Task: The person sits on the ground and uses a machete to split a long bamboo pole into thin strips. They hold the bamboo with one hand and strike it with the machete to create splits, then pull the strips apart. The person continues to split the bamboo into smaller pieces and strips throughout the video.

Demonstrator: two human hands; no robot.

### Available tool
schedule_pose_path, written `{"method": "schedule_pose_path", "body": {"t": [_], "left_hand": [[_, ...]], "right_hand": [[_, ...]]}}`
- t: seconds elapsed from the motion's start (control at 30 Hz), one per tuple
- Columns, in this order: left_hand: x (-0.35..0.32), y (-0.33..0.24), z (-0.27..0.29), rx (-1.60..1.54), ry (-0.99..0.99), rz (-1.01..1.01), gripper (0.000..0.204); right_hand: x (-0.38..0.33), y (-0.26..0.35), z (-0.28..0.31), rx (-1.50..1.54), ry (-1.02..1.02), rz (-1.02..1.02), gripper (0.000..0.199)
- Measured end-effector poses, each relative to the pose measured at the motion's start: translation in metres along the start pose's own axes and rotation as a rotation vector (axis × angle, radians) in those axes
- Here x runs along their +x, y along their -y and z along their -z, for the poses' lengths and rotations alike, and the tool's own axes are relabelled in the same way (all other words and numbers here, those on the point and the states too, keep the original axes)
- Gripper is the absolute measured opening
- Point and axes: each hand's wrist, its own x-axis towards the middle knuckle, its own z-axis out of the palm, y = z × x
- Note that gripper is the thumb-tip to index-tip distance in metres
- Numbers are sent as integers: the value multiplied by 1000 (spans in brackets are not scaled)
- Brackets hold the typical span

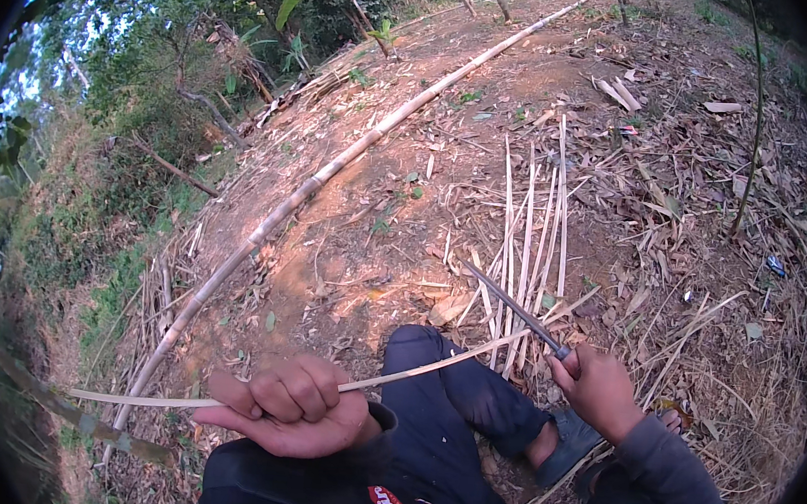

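- The left hand [292, 405] is curled into a fist, fingers together and clamped around a thin bamboo strip [432, 363]. The fist seems to steady the strip while the blade works on it.
- The strip runs level across the lap, from a free tip out toward the lower left, through the fist, and on up to the right.
- The right hand [596, 389] has its fingers wrapped tight on the handle of a knife [514, 308]. The long dark blade points up and to the left, and it appears to meet the strip near the handle; the contact is too small to judge.
- The person sits on bare earth [365, 249], dark trouser leg [449, 390] stretched forward and a sandal [569, 444] on the foot.
- A loose sheaf of split strips [531, 225] lies on the ground just beyond the knife, within reach.
- A long bamboo pole [333, 174] stretches from the lower left to the top edge, well apart from both hands.
- No basket, bag or other container shows; everything lies straight on the ground among dry leaves [695, 210].
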Motion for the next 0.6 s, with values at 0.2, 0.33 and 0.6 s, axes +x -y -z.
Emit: {"method": "schedule_pose_path", "body": {"t": [0.2, 0.33, 0.6], "left_hand": [[3, 3, 8, -11, -24, -36, 45], [1, 5, 2, 5, 8, 2, 43], [5, 7, 5, 76, 54, -29, 41]], "right_hand": [[-9, 39, 22, 43, -82, 404, 43], [0, -17, -8, 27, 20, -20, 37], [-3, -28, -16, 100, 22, -151, 32]]}}
